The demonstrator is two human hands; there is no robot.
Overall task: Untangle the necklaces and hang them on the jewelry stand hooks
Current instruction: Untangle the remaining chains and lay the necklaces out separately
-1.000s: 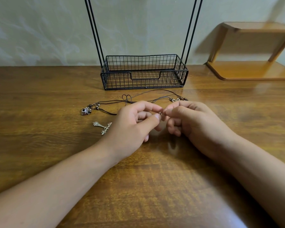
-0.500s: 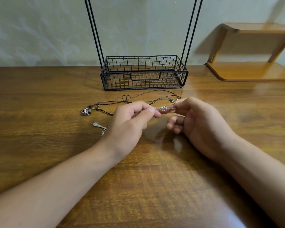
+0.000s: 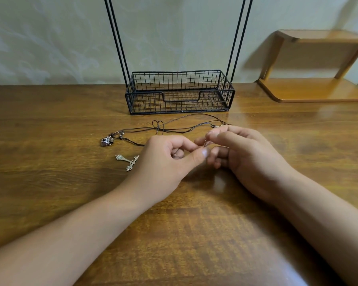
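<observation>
Near the centre of the frame, the left hand (image 3: 165, 159) and right hand (image 3: 242, 153) are meeting, fingers of both pinching a thin silvery chain (image 3: 206, 143) between them, so untangling is only beginning. A dark cord necklace (image 3: 174, 131) is lying looped on the surface (image 3: 50, 193) just beyond, its pendant (image 3: 106, 140) at left centre, a cross pendant (image 3: 128, 162) partly under the left hand. Nothing is hanging yet; the jewelry stand (image 3: 179, 91) is waiting at upper centre, its hooks out of view. A wooden shelf (image 3: 314, 89) is sitting at upper right.
</observation>
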